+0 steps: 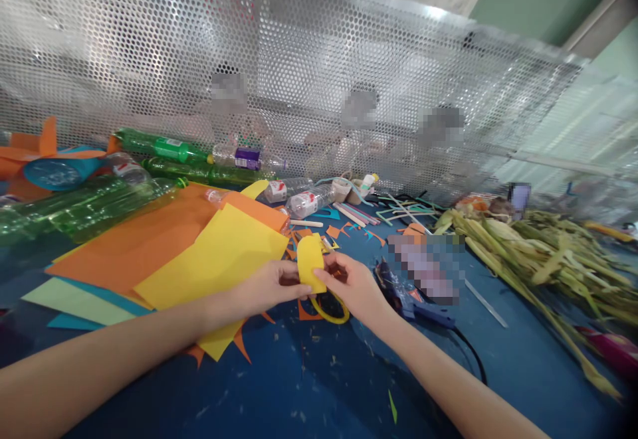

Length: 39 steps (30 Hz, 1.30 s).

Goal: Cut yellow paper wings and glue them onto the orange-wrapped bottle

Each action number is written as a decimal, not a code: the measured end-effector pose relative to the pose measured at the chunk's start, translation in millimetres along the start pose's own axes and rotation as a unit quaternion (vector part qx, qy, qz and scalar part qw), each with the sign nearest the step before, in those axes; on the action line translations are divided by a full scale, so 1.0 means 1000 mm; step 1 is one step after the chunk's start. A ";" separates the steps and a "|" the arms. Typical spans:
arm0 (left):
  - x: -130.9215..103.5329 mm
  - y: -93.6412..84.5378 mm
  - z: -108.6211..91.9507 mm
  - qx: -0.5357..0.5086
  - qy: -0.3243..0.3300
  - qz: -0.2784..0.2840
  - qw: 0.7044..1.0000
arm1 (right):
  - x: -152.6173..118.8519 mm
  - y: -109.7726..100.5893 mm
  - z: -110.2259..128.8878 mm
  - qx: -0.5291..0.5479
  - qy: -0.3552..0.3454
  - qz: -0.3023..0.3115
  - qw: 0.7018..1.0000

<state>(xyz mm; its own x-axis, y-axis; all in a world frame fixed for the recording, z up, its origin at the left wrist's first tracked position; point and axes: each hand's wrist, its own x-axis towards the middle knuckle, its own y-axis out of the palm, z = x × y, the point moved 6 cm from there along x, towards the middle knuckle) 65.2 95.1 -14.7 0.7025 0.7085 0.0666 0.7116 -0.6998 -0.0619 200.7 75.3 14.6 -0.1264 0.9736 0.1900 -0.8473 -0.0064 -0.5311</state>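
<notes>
Gripping the card (310, 258) with left hand (276, 283) and right hand (355, 284), just right of the yellow sheet (219, 260). Best to pinch lightly by the edges, avoiding creases.

The blue desk (224, 399) before me supports the following. Left: green plastic bottles (112, 210), orange sheets (134, 240), and a yellow sheet (214, 256) overlapping the orange ones. Rear centre: clear bottles (310, 201), straws (351, 216) and paper scraps (339, 230). Right: a corded blue glue gun (432, 314) and piled corn husks (518, 246). Nearest me: one narrow green scrap (393, 407).
</notes>
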 end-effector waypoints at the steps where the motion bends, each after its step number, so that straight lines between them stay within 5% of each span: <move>1: 0.000 0.000 0.001 0.000 0.001 0.000 1.000 | 0.000 0.000 0.000 0.000 0.001 0.000 1.000; 16: 0.001 -0.001 0.005 -0.013 -0.006 -0.003 1.000 | 0.001 0.002 -0.006 -0.010 0.011 -0.001 1.000; 26: 0.002 -0.013 -0.004 -0.052 0.023 -0.082 0.995 | -0.001 0.007 -0.006 -0.002 0.042 0.036 0.998; 39: 0.004 -0.012 -0.003 -0.038 0.020 -0.072 0.996 | -0.001 0.009 -0.009 -0.012 0.045 0.037 0.998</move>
<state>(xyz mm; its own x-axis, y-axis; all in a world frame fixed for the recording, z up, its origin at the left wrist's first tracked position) 59.4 105.5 -10.5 0.5914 0.7990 0.1090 0.8018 -0.5971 0.0261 197.6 76.5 2.1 -0.1404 0.9872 0.0757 -0.8245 -0.0742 -0.5609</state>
